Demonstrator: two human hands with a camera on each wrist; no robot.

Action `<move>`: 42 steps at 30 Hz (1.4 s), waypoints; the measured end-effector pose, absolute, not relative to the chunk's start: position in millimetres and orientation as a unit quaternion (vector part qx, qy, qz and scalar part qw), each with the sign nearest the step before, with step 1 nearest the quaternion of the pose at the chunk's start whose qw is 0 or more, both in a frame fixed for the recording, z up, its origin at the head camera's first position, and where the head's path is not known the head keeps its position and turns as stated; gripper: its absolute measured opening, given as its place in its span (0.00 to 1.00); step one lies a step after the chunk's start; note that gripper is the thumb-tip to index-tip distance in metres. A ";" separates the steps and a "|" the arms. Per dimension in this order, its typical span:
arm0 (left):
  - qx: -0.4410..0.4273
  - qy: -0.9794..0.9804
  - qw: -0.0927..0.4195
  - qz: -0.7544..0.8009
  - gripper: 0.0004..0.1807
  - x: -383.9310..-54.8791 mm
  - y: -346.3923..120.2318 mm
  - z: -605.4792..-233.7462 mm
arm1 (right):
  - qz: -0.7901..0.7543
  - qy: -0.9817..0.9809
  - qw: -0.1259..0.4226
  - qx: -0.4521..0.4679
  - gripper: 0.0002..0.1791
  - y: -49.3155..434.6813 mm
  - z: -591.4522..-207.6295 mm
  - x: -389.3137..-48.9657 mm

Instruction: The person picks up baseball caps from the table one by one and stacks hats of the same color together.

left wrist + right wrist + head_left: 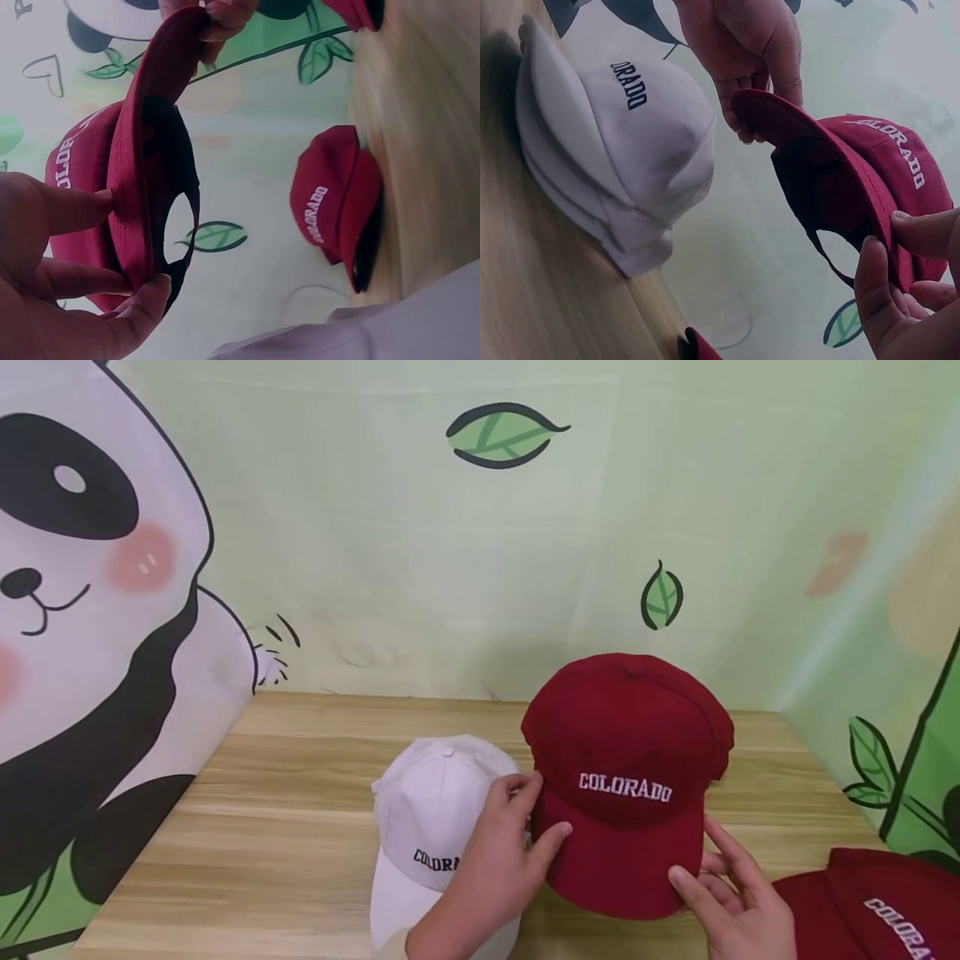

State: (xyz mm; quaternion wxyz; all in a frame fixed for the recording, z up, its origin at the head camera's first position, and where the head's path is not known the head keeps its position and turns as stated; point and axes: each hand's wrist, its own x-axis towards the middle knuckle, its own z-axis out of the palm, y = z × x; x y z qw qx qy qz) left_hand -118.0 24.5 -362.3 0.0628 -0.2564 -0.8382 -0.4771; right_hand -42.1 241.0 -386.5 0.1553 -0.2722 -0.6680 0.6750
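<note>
Matt woven cloth caps [630, 735], smooth wood-grain tabletop [300, 793], creased cloth backdrop [360, 527]

Head view: soft, fairly even light keeps the held red cap [626, 793] well defined, with a faint shadow on the backdrop [375, 527] to its left and a pale diagonal streak of glare [870, 560] to its upper right. Both wrist views are dimmer and hazier: the cap's underside sinks into near-black shade, the table [435, 97] to its right is blurred in the left wrist view, and in the right one shadow darkens the table to its far left.
</note>
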 end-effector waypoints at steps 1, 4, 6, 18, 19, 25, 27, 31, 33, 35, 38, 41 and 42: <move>-0.258 -0.843 0.064 -0.468 0.31 -117.3 26.1 -363.7 | 0.673 -0.670 0.155 -0.272 0.44 242.4 -387.8 -41.2; -0.263 -0.855 0.073 -0.441 0.30 -115.5 30.7 -368.6 | 0.669 -0.675 0.148 -0.273 0.44 246.8 -392.2 -38.1; -0.265 -0.862 0.078 -0.425 0.30 -114.8 33.7 -372.6 | 0.667 -0.678 0.141 -0.276 0.44 249.8 -395.8 -36.5; -0.264 -0.892 0.036 -0.365 0.31 -108.5 42.5 -398.2 | 0.662 -0.682 0.053 -0.306 0.50 269.8 -429.0 -30.3; -0.267 -0.894 0.033 -0.359 0.31 -107.7 42.5 -400.0 | 0.665 -0.679 0.048 -0.308 0.51 271.4 -432.5 -29.3; -0.291 -0.900 0.025 -0.323 0.31 -101.5 40.6 -410.2 | 0.668 -0.677 0.019 -0.309 0.49 278.5 -454.6 -24.0; -0.295 -0.902 0.019 -0.314 0.30 -99.2 40.0 -412.7 | 0.667 -0.676 0.007 -0.312 0.51 281.1 -462.4 -22.3; -0.291 -0.906 0.000 -0.306 0.30 -93.9 39.1 -416.9 | 0.661 -0.679 -0.003 -0.321 0.51 284.1 -476.9 -17.6; -0.284 -0.908 -0.018 -0.307 0.30 -92.4 38.7 -418.8 | 0.666 -0.678 0.011 -0.311 0.44 283.8 -483.6 -14.5; -0.283 -0.910 -0.025 -0.301 0.30 -92.1 38.0 -421.3 | 0.669 -0.678 0.028 -0.303 0.37 282.0 -488.3 -12.0; -0.282 -0.911 -0.036 -0.299 0.30 -91.8 36.5 -424.9 | 0.674 -0.675 0.050 -0.295 0.32 278.1 -492.4 -9.8; -0.280 -0.912 -0.043 -0.297 0.30 -91.8 35.8 -429.0 | 0.674 -0.672 0.051 -0.303 0.31 274.6 -493.1 -9.1; -0.279 -0.912 -0.045 -0.296 0.30 -91.6 35.6 -430.1 | 0.673 -0.672 0.049 -0.305 0.31 273.9 -493.2 -8.9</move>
